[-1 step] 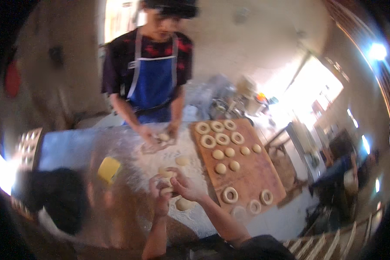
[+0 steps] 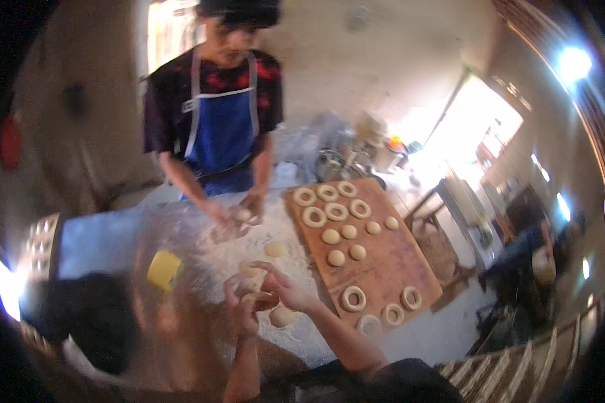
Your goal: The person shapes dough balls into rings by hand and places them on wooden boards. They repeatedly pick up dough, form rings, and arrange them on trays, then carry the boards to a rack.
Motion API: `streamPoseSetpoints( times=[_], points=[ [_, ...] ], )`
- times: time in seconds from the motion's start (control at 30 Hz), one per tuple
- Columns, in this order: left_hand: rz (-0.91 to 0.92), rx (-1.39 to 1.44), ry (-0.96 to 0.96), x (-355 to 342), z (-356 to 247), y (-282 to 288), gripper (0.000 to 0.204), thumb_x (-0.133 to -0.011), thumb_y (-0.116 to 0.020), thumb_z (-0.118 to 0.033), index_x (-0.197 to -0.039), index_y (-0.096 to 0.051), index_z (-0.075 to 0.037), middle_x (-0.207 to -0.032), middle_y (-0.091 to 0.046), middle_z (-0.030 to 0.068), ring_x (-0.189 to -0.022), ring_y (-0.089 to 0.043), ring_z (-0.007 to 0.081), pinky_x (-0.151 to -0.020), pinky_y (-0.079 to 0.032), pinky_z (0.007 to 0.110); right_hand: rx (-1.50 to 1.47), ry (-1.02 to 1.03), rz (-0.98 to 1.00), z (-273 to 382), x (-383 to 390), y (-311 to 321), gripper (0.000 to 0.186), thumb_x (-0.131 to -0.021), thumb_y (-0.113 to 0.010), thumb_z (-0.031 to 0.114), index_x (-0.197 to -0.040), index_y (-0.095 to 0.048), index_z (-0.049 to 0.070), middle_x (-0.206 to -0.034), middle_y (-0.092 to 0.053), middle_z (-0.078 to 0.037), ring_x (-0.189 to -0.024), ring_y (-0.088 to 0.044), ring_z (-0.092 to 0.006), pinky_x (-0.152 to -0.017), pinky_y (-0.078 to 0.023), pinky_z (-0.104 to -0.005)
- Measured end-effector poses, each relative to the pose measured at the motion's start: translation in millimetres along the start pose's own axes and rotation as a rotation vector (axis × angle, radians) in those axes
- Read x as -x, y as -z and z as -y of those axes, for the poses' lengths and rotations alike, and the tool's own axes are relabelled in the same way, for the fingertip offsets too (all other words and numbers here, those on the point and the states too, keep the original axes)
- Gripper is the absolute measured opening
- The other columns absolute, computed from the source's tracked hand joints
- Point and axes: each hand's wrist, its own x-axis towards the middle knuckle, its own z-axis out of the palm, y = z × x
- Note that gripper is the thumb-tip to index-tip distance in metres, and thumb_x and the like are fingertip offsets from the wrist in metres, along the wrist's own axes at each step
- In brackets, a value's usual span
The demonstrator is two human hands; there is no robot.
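Over the floured metal table, my left hand (image 2: 240,305) and my right hand (image 2: 282,289) are together, fingers curled round a pale piece of dough (image 2: 254,297); its exact shape is partly hidden and blurred. A dough round (image 2: 273,249) lies just beyond them, another (image 2: 282,317) just below. To their right, a wooden board (image 2: 376,282) carries several dough rings (image 2: 353,299) and smooth rounds (image 2: 336,257). A yellow square object (image 2: 164,270) lies left of my hands.
Opposite, a co-worker (image 2: 222,114) in a blue apron handles dough with both hands. A second tray of dough pieces (image 2: 39,245) stands at far left, near a dark bundle (image 2: 91,322). Pots (image 2: 333,164) and buckets crowd behind. Furniture and slatted racks (image 2: 501,363) are at right.
The view has shifted slightly, so the scene sits a little farther left and up or down in places. My hands remain on the dough, with only slight finger movement.
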Motion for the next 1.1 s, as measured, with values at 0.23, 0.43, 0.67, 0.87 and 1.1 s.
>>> streamPoseSetpoints(
  times=[0.23, 0.43, 0.67, 0.87, 1.1],
  points=[
    [0.01, -0.559, 0.053, -9.1, 29.6, -68.6, 0.032, -0.101, -0.036, -0.026, -0.103, -0.055, 0.0, -0.092, -0.061, 0.0162, -0.08, -0.061, 0.0299, -0.074, -0.049, 0.036, -0.021, 0.066, -0.254, 8.4, 41.9, 31.8, 0.048, -0.093, -0.048, 0.014, -0.14, -0.035, 0.014, -0.112, -0.053, -0.004, -0.081, -0.056, -0.0168, -0.064, -0.049, -0.0248],
    [0.14, -0.612, -0.1, -2.5, 22.7, -144.4, 0.033, -0.103, -0.035, -0.029, -0.099, -0.052, -0.001, -0.086, -0.058, 0.0129, -0.079, -0.056, 0.0254, -0.075, -0.046, 0.036, 0.276, 0.15, -0.34, 37.9, 87.8, 69.0, 0.044, -0.092, -0.05, 0.016, -0.134, -0.039, 0.01, -0.091, -0.057, -0.006, -0.07, -0.055, -0.0197, -0.062, -0.045, -0.0263],
    [0.32, -0.411, 0.129, 7.3, 66.4, -230.1, 0.034, -0.102, -0.037, -0.033, -0.095, -0.05, -0.001, -0.086, -0.054, 0.0101, -0.079, -0.053, 0.0195, -0.075, -0.045, 0.032, 0.021, 0.103, -0.526, 35.2, 148.9, 146.4, 0.044, -0.098, -0.038, 0.039, -0.13, -0.041, 0.009, -0.093, -0.06, -0.013, -0.086, -0.062, -0.0213, -0.078, -0.049, -0.0347],
    [0.477, -0.727, 0.138, 33.9, 101.4, -343.5, 0.031, -0.098, -0.043, -0.03, -0.102, -0.052, 0.0, -0.088, -0.061, 0.0177, -0.083, -0.061, 0.0295, -0.075, -0.047, 0.038, 0.113, 0.395, -0.589, -3.0, 232.2, 240.1, 0.045, -0.098, -0.038, 0.045, -0.129, -0.04, 0.012, -0.077, -0.061, -0.014, -0.072, -0.064, -0.0197, -0.064, -0.05, -0.0341],
    [0.74, -0.572, 0.108, 74.5, 153.0, -446.1, 0.029, -0.097, -0.045, -0.031, -0.103, -0.051, -0.004, -0.089, -0.063, 0.0222, -0.084, -0.064, 0.0394, -0.07, -0.049, 0.045, 0.445, 0.144, -0.866, 5.6, 326.7, 308.9, 0.033, -0.101, -0.037, 0.033, -0.127, -0.04, 0.012, -0.1, -0.061, -0.011, -0.075, -0.061, -0.0123, -0.06, -0.048, -0.0198]
  ],
)
